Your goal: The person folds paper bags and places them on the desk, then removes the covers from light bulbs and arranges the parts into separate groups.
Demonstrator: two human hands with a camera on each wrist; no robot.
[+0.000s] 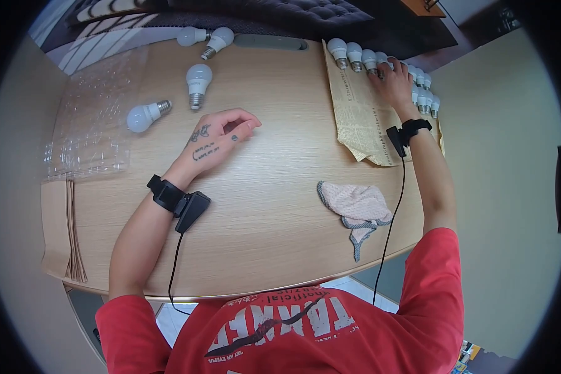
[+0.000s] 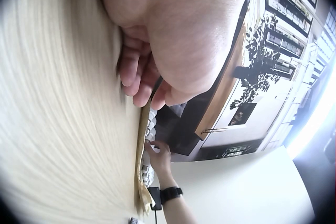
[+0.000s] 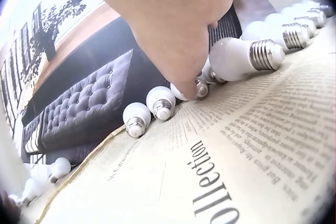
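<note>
My right hand reaches into the back row of white light bulbs on a sheet of printed brown paper. Its thumb and fingers are at one light bulb, gripping it; the fingertips on the far side are hidden. Beside that bulb stand two others in the row, one of them a light bulb with its metal screw base toward me. My left hand rests on its side on the table, fingers loosely curled, holding nothing. Nearest to it are a light bulb and another light bulb, both lying loose.
Two more bulbs lie at the back left, by a grey inset strip. Clear plastic packaging covers the left side, above folded brown paper. A pink cloth with grey edging lies front right. Cables run from both wrist cameras.
</note>
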